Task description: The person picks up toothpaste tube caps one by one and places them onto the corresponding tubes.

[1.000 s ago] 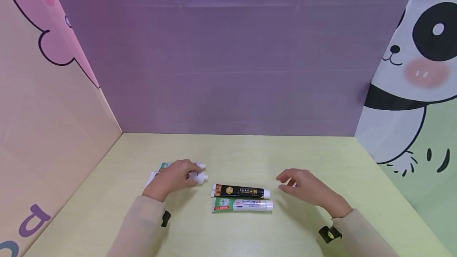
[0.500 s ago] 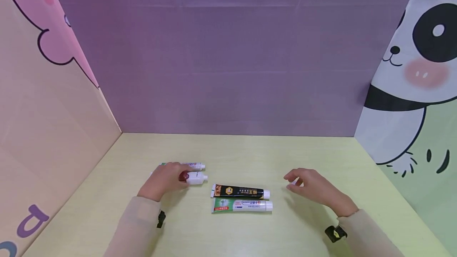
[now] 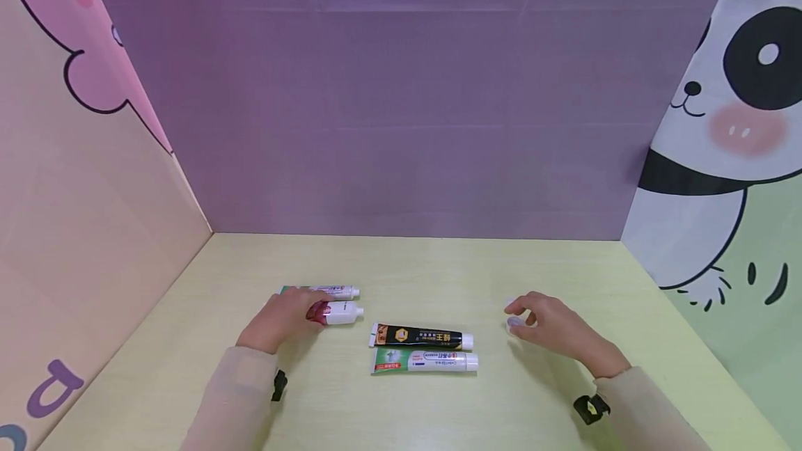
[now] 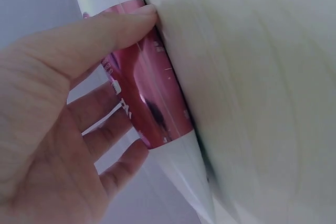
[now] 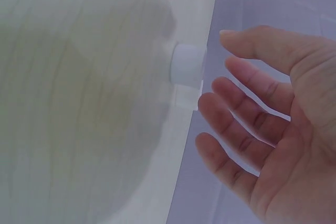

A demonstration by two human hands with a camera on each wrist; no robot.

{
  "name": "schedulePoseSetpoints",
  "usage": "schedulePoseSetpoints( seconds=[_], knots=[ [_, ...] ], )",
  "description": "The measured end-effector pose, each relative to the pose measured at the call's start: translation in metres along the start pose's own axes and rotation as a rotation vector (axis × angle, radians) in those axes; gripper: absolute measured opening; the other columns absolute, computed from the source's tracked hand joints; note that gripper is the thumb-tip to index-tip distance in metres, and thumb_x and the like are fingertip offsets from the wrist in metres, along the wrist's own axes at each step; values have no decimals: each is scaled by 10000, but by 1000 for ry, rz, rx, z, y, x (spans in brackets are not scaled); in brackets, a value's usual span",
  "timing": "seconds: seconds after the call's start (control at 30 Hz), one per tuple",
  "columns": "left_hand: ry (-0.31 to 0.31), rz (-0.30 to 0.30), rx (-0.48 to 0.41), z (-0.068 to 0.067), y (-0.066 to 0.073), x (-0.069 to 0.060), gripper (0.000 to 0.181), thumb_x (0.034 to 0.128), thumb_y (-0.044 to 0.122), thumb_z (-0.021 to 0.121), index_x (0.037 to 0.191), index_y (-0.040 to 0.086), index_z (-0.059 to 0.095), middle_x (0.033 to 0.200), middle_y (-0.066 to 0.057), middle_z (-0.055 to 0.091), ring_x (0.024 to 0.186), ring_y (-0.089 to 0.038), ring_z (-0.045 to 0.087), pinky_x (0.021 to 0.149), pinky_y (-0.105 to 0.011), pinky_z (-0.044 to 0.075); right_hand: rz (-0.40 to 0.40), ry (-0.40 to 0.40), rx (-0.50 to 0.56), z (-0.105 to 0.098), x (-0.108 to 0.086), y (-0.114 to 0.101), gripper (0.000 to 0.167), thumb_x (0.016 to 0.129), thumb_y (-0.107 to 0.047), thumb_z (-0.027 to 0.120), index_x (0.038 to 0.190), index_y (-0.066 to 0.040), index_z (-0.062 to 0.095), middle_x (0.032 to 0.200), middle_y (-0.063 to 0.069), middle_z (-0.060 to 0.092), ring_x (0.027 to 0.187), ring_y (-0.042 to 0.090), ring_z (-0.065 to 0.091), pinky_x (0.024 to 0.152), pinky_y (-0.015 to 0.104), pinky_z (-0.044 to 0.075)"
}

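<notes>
A white tube with a dark red band (image 3: 341, 312) lies on the table at the left, its capped end pointing right. My left hand (image 3: 278, 320) holds it around the band. In the left wrist view the thumb crosses the red band (image 4: 152, 90) and the other fingers are at its far side. At the right, my right hand (image 3: 551, 326) hovers with its fingers loosely bent and apart. Beside its fingertips a small white cap (image 5: 188, 64) stands on the table, with another small pale piece (image 5: 187, 97) close by; nothing is gripped there.
A black toothpaste tube (image 3: 422, 336) and a green-and-white toothpaste tube (image 3: 426, 360) lie parallel in the middle of the table (image 3: 413, 416). Behind the left hand lies another green-and-white tube (image 3: 341, 291). Purple (image 3: 407, 124) and cartoon-printed panels enclose the table.
My left hand has slid a little left along the white tube, baring more of its red band. The right hand has drawn to the right, and the white cap now shows by its fingertips.
</notes>
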State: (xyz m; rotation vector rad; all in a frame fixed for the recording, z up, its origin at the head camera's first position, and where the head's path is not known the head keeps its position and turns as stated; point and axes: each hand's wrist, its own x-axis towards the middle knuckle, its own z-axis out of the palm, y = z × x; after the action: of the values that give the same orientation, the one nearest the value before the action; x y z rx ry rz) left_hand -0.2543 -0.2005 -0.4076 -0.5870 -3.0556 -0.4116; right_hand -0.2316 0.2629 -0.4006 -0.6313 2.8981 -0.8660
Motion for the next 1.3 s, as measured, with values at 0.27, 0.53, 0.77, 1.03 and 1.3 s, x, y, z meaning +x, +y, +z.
schedulePoseSetpoints(
  seconds=[0.27,0.53,0.77,1.03,1.3],
  knots=[
    [-5,27,-25,1,-1,-1,395,832,88,807,1209,76,687,1166,-143,659,1018,-318,597,895,-520,493,60,-23,45,3,1,5,290,905,-179,745,1151,-42,674,1107,35,647,866,159,588,714,339,509],
    [-51,20,-101,-2,-2,-3,419,833,74,802,1235,68,682,1185,-139,636,1011,-280,568,885,-474,501,63,-48,80,5,3,8,320,865,-110,780,1144,-12,660,1097,54,647,847,168,585,694,324,514],
    [-77,8,-111,-5,-2,-4,461,835,103,806,1275,94,671,1220,-137,636,1018,-274,563,863,-479,497,56,-63,74,6,5,9,309,854,-53,776,1134,-2,656,1072,51,649,846,159,594,691,307,517],
    [-104,13,-133,-8,0,-4,419,851,138,802,1252,101,687,1113,-60,624,925,-221,505,751,-384,452,51,-62,58,7,4,12,298,851,-26,765,1129,4,663,1019,30,652,834,155,598,694,314,515],
    [-71,44,-136,-12,2,-7,481,846,138,806,1307,117,669,1201,-101,648,955,-234,549,832,-451,500,60,-55,62,6,4,12,284,863,-51,763,1123,6,666,1020,35,654,809,155,599,704,329,516]
  ],
)
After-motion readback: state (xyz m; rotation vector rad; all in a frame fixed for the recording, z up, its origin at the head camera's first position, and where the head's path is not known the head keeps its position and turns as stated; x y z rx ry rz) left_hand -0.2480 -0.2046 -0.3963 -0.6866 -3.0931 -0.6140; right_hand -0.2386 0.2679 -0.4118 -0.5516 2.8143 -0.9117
